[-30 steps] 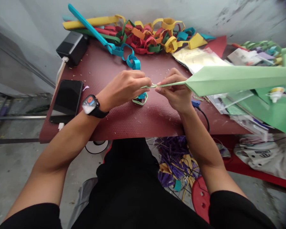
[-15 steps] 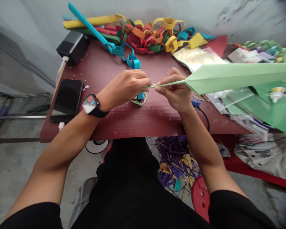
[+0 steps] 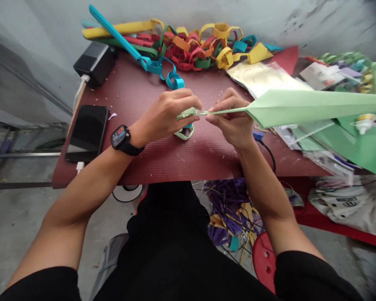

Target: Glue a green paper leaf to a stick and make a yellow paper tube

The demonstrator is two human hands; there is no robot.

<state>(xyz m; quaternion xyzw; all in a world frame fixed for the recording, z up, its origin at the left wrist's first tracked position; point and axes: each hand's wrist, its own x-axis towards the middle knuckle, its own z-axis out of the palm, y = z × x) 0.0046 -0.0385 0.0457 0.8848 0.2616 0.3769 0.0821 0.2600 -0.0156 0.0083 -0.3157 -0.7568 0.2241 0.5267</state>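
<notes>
The left grip [image 3: 172, 110] and, close to its right, the right grip [image 3: 233, 119] are both pinched on the narrow part of a pale green paper strip [image 3: 296, 107], whose wide folded length juts well past the right grip. That unsupported length could act as a lever, so a slight twist there might crease or tear the thin stretch between them. An uneven pull could also snag the small green loop [image 3: 188, 136] just below the left grip, or the blue paper chain [image 3: 156, 67] beyond it.
</notes>
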